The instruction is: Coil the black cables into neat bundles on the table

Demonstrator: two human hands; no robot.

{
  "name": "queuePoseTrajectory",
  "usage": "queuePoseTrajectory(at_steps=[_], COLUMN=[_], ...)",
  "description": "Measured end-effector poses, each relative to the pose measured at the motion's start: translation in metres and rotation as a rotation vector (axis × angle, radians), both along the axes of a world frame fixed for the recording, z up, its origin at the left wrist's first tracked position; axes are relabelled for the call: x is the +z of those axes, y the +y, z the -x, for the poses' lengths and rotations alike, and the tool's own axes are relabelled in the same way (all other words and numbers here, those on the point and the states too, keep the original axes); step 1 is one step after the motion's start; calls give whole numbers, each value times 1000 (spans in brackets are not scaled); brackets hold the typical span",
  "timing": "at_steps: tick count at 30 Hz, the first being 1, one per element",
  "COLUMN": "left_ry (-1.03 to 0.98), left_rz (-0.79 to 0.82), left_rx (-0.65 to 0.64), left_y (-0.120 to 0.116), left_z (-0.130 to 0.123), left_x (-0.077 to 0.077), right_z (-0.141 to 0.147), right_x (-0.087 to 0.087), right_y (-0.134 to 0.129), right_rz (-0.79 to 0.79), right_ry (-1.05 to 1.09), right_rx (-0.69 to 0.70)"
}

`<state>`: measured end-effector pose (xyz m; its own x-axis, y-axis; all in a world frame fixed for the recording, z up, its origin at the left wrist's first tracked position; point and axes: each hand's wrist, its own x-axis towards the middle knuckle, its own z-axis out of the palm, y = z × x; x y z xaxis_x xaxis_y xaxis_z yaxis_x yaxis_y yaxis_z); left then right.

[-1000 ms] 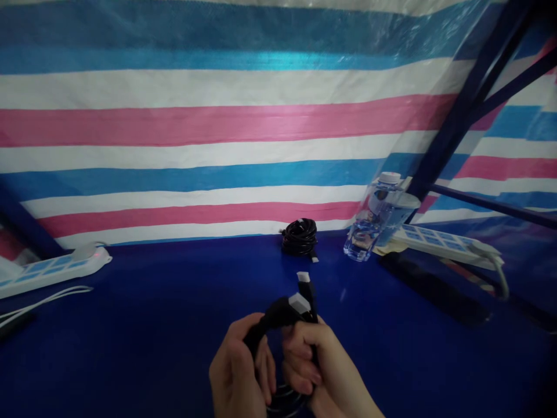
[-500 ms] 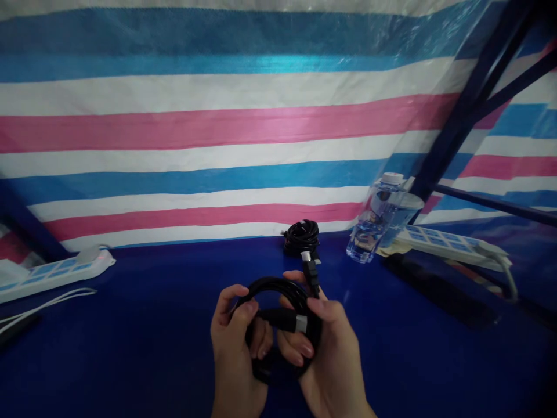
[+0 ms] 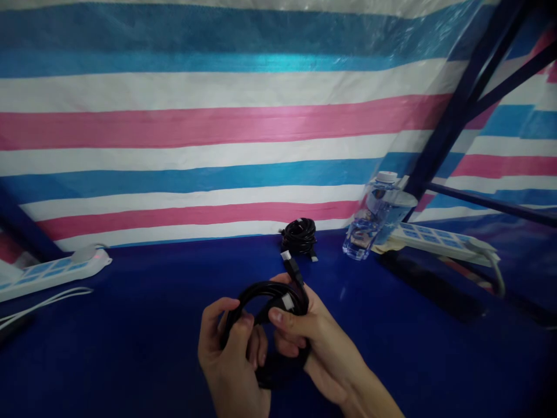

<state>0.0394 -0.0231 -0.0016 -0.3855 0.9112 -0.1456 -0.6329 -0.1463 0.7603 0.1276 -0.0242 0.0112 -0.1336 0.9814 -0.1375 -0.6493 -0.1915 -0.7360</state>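
Note:
A coiled black HDMI cable [image 3: 264, 287] is held in front of me between both hands. My left hand [image 3: 232, 355] is closed around the left side of the coil, with thumb and index finger pinching its strands. On the other side my right hand [image 3: 324, 342] grips the coil, its thumb pressed on a plug [image 3: 287, 301] that lies inside the loop. The cable's other plug [image 3: 290, 266], with a pale metal tip, sticks up beyond the right fingers. Parts of the coil are hidden by my fingers.
A second coiled black cable [image 3: 300, 237] lies at the table's back edge. To its right stand a clear water bottle [image 3: 368, 217] and a cup [image 3: 398, 212], beside a power strip [image 3: 444, 241] and a dark elongated item [image 3: 429, 284]. Another power strip [image 3: 56, 270] and white cord [image 3: 52, 299] lie left.
My right thumb has moved left onto the plug inside the loop. The upright plug now tilts left, and both hands with the coil have shifted slightly left.

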Motion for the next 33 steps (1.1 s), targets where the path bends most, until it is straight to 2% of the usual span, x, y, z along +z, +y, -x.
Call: queuePoseTrajectory(at_steps=[4,8,10,15,19,23,26,29,31,33], left_ry=[-26,-47,-48,81,120,110,168,252,297,343], left_rz=[36,129,134,55,57,76,64,68,77,79], left_rx=[-98,-348,-397,-360,-315,-288,-285,-286,-271,-283], left_y=[1,5,6,5,6,2,-3,-5,-5,-4], left_z=[0,5,6,7,9,6,3,4,7,10], left_x=[-3,-5,-6,-1,4,3,-1,-1,0,2], right_z=[-2,-1,-2,-13,-24,-19,-10,-5,-4,-4], right_x=[0,-2,-4,-5,-3,-7,-12,-14,-14,-13], right_y=[-1,-1,0,0,-3,-2,0,-1,-1,-1], right_rz=[-23,-117,-151,-269,-344,-211,-146,-156,-138,-99], right_ry=[-44,-187,-265,-373,-320,-203,-254,-327,-314,-281], right_rx=[11,4,0,-23,116,75,-33,-126,-101,3])
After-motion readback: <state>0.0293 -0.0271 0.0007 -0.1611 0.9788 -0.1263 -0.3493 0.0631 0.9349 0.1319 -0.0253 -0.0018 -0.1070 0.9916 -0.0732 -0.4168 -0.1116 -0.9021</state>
